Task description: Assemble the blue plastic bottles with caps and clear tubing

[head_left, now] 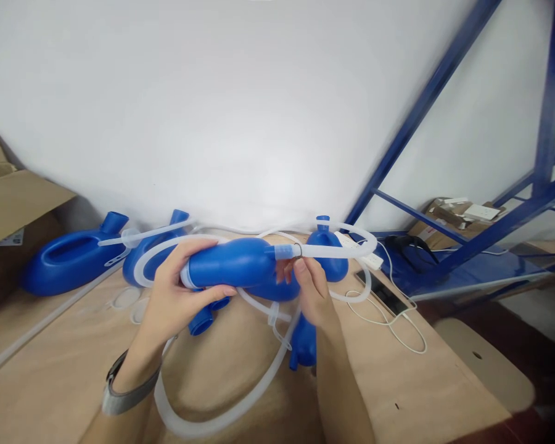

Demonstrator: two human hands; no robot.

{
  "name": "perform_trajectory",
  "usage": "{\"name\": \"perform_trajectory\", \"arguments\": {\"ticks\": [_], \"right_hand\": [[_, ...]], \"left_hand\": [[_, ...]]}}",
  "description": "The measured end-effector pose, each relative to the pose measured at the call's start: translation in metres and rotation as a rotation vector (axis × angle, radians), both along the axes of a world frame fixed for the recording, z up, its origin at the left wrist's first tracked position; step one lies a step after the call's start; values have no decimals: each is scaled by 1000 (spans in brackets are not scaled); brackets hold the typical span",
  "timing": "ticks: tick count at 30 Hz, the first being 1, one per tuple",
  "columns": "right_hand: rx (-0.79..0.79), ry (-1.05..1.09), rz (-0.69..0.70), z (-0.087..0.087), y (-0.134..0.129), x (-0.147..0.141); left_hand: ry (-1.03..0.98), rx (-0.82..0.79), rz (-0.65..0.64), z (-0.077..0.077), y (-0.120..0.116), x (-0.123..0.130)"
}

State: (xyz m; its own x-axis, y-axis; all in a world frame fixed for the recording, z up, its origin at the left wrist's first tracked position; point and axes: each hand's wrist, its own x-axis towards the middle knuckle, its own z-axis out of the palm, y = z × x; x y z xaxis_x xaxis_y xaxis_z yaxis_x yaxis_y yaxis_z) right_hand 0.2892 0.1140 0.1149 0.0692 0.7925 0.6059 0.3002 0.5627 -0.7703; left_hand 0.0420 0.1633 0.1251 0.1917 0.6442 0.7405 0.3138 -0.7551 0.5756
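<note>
While your left hand (176, 299) grips the blue bottle (231, 264) at mid-view, its neck (284, 251) pointing to three o'clock, your right hand (313, 293) pinches the dark ring (300, 248) around the white hose (333, 251). A phone (383, 293) lies at four o'clock, a cardboard box (25, 194) at nine.

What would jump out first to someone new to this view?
Probably the bright blue bottle at centre, its capped end in the left hand, with the right hand at its neck end. Next, the pale hose looping between the forearms in the foreground. Then the blue shelf frame slanting across the upper right.
</note>
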Motion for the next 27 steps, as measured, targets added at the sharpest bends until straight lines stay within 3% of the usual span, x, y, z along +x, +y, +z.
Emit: {"name": "perform_trajectory", "arguments": {"ticks": [7, 17, 27], "right_hand": [[62, 47, 65, -1, 8, 4], [228, -128, -144, -2, 8, 16], [225, -83, -256, 7, 7, -5]], "left_hand": [[29, 25, -5, 2, -2, 0], [63, 45, -47, 2, -1, 1], [84, 73, 38, 0, -2, 3]]}}
